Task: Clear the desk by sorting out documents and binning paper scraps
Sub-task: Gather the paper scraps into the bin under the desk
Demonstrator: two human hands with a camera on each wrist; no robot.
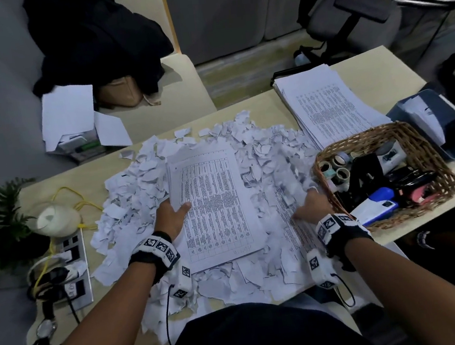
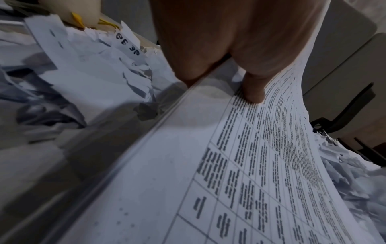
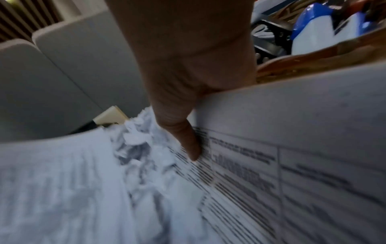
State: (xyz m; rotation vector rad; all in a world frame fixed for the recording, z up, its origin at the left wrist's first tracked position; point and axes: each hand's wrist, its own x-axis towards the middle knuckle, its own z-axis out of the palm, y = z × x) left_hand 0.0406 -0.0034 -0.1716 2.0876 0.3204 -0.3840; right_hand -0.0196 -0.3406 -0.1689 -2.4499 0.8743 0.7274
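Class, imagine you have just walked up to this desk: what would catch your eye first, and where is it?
A heap of torn paper scraps covers the middle of the desk. On it lies a printed document, gripped at its edge by the left hand; the right hand grips another sheet beside a wicker basket.

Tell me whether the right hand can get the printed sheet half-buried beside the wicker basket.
Probably yes: the right hand already pinches that printed sheet; only loose torn white paper scraps cover it.
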